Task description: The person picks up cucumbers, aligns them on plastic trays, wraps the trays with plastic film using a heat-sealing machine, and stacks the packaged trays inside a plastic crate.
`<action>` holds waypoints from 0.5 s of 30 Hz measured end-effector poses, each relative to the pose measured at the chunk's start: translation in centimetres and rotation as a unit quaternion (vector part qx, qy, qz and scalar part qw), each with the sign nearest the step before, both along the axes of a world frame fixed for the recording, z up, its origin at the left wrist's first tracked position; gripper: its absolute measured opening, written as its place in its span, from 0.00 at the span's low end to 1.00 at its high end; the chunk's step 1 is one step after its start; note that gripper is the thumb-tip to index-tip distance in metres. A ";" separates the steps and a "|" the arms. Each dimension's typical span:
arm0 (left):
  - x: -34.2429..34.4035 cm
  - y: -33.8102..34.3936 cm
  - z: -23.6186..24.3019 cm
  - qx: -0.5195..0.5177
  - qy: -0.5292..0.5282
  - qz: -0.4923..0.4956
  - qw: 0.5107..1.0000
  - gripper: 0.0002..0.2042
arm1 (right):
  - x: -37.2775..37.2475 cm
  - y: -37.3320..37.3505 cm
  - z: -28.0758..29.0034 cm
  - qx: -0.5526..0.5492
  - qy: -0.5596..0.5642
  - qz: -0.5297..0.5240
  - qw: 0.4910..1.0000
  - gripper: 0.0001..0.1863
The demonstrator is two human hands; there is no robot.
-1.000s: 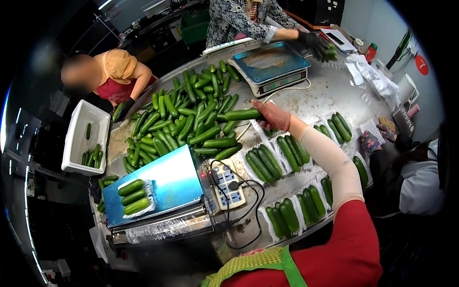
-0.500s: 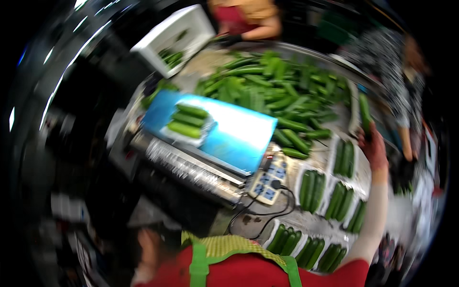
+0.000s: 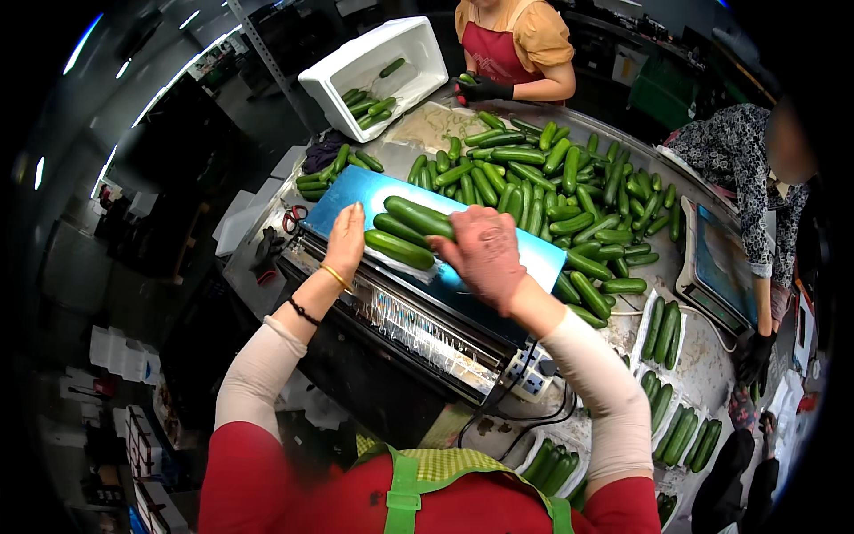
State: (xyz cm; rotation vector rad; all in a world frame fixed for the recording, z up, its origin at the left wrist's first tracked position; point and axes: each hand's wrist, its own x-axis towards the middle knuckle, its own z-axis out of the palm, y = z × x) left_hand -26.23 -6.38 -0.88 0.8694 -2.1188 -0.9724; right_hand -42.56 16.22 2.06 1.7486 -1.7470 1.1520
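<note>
Three green cucumbers [image 3: 398, 249] lie side by side on a wrapped white tray, which rests on the blue top plate [image 3: 334, 198] of a wrapping machine. My left hand [image 3: 347, 236] is bare, its fingers stretched out against the left ends of the cucumbers. On their right ends is my right hand [image 3: 487, 254], in a reddish glove, with its fingers closed over the uppermost cucumber [image 3: 416, 216]. The palm hides those ends and most of the tray. A roll of clear film [image 3: 405, 320] sits along the machine's near side.
Loose cucumbers [image 3: 534, 182] are heaped behind the machine. A white foam box [image 3: 378, 76] stands at the back left. Cucumber trays [image 3: 663, 334] and a power strip [image 3: 532, 369] with cables lie at the right. Two co-workers [image 3: 511, 49] work across the table and at right.
My right hand has come from the far right, where it held a cucumber, to the tray on the blue plate. My left hand has risen from the lower left to the cucumbers.
</note>
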 end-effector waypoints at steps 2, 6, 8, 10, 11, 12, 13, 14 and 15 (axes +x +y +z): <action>-1.4 -1.2 -0.1 -0.049 -0.055 -0.002 0.997 0.28 | 1.3 -2.5 -1.1 0.013 -0.054 0.020 0.998 0.20; -1.9 -1.7 1.6 -0.107 -0.197 -0.029 0.974 0.33 | 1.9 -3.4 -1.8 0.011 -0.342 0.156 0.927 0.24; -1.7 -1.2 2.6 -0.096 -0.235 -0.065 0.965 0.32 | 1.2 -0.8 -1.8 0.033 -0.091 -0.011 0.995 0.24; -1.4 -0.4 3.2 -0.115 -0.250 -0.090 0.957 0.32 | -0.1 2.1 -1.5 0.077 -0.157 0.009 0.985 0.22; -1.2 0.1 3.3 -0.105 -0.201 -0.086 0.970 0.32 | -0.6 3.1 -1.4 0.061 -0.173 0.027 0.983 0.23; -0.9 0.4 3.6 -0.168 -0.162 -0.129 0.964 0.33 | -1.0 4.0 -1.2 0.126 -0.161 0.023 0.979 0.23; -0.7 0.6 3.9 -0.227 -0.139 -0.169 0.949 0.37 | -1.3 4.2 -0.9 0.156 -0.183 0.034 0.970 0.29; -0.6 0.5 4.5 -0.289 -0.157 -0.205 0.922 0.44 | -1.5 4.3 -0.5 0.185 -0.204 0.043 0.960 0.35; -0.7 0.6 4.9 -0.199 -0.122 -0.236 0.943 0.52 | -1.5 4.0 0.0 0.223 -0.238 0.054 0.944 0.39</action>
